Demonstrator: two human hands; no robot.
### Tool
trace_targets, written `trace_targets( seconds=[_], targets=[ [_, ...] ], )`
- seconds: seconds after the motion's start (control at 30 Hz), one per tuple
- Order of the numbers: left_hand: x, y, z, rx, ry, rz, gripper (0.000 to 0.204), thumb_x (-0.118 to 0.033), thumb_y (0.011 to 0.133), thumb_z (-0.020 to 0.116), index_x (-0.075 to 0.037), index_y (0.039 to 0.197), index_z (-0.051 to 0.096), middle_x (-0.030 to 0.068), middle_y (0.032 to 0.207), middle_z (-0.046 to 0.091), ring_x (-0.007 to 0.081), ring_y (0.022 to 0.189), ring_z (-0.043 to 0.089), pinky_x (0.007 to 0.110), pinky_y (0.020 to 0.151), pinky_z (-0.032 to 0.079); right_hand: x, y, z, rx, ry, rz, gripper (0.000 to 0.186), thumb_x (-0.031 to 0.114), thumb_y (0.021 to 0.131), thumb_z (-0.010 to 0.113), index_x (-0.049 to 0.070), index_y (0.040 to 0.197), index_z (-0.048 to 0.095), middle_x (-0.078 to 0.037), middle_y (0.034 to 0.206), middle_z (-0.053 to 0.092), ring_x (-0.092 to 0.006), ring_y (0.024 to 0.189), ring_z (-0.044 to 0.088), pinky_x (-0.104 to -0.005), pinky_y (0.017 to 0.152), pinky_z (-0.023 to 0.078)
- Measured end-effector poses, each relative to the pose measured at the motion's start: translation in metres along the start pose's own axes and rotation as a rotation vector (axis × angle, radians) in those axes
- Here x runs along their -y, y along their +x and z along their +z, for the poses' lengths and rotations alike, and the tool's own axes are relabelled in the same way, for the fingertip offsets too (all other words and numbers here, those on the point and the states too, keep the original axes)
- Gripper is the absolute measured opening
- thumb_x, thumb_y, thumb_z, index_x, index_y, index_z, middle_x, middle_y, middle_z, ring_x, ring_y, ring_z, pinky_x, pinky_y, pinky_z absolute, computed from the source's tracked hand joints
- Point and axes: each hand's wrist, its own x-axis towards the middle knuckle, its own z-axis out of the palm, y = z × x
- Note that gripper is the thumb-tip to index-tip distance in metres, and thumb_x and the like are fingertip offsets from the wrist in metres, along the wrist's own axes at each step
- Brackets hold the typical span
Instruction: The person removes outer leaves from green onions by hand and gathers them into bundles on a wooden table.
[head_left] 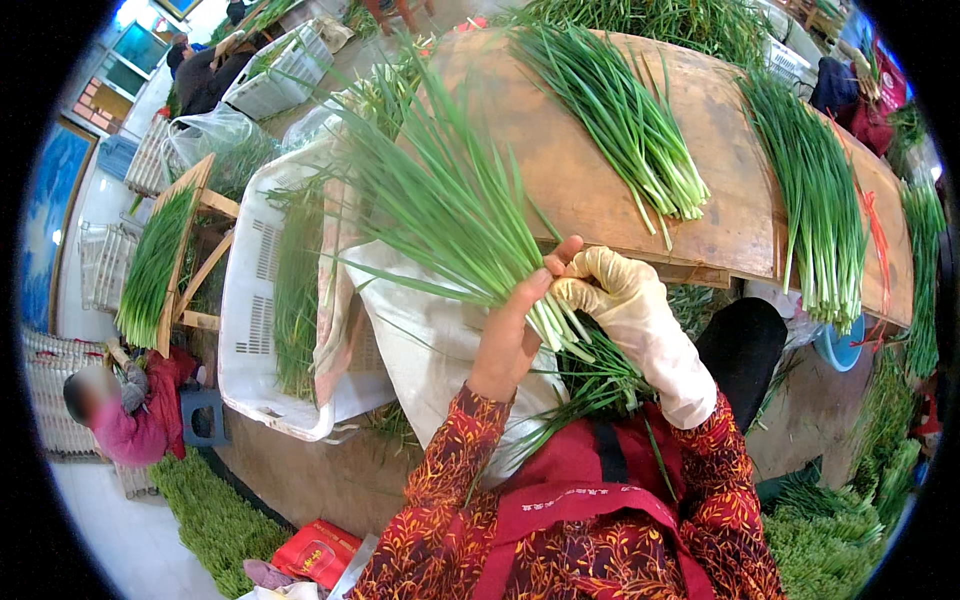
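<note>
A loose bunch of long green garlic chives [455,205] fans up and to the left over the table edge. My bare left hand [512,325] is wrapped round its lower part, the pale stem ends poking out below. A cream glove covers my right hand [608,285]; its fingers are curled and pinched at the pale stems, beside my left fingertips. More chives [605,375] lie across my lap below the hands, partly hidden by them. On the wooden table [480,85] rest a trimmed chive bundle [620,125] and a thicker bundle [815,200] farther right.
A white plastic crate [250,330] with chives stands at my left. Red ties [875,245] hang by the table's right end, above a blue basin [840,345]. Another person [125,415] sits at far left by a slanted board of chives [155,260]. Chives cover parts of the floor.
</note>
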Motion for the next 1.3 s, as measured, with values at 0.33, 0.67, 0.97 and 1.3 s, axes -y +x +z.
trace_targets(
  seconds=[0.33,0.67,0.97,1.3],
  targets=[
    [0.001,-0.003,-0.031,0.147,-0.329,0.024,0.019,-0.021,0.086,0.044,-0.011,0.103,0.042,-0.0004,0.079,0.054,0.0129,0.077,0.055,0.039,0.08,0.045,-0.014,-0.034,-0.028,0.3,-0.787,0.15,0.023,0.029,0.077,0.055,0.01,0.09,0.059,-0.009,0.077,0.061,-0.0221,0.072,0.059,-0.0301,0.065,0.046],
    [0.032,-0.001,0.022,-0.114,-0.416,0.06,0.017,-0.015,0.087,0.042,-0.012,0.105,0.043,-0.0047,0.083,0.048,0.0054,0.075,0.047,0.022,0.076,0.041,-0.018,-0.009,0.023,-0.112,0.719,-0.149,0.054,0.042,0.082,0.047,0.001,0.118,0.041,-0.007,0.112,0.049,-0.0122,0.098,0.046,-0.0219,0.079,0.037],
    [0.001,0.03,0.026,-0.003,-0.281,0.195,0.014,-0.021,0.089,0.04,-0.011,0.099,0.043,-0.0061,0.06,0.032,0.0038,0.051,0.031,0.021,0.051,0.032,0.008,0.049,-0.079,-0.482,-1.09,-0.222,0.023,0.021,0.068,0.064,0.009,0.087,0.061,-0.01,0.077,0.059,-0.025,0.069,0.057,-0.0336,0.062,0.046],
    [0.033,0.062,0.023,-0.145,-0.286,-0.038,0.016,-0.017,0.083,0.052,-0.008,0.095,0.048,-0.0021,0.069,0.044,0.0063,0.054,0.036,0.023,0.052,0.034,0.003,0.063,-0.091,-0.397,-1.214,-0.108,0.017,0.024,0.068,0.061,0.007,0.069,0.062,-0.011,0.067,0.058,-0.026,0.06,0.058,-0.0335,0.058,0.045]
  ],
)
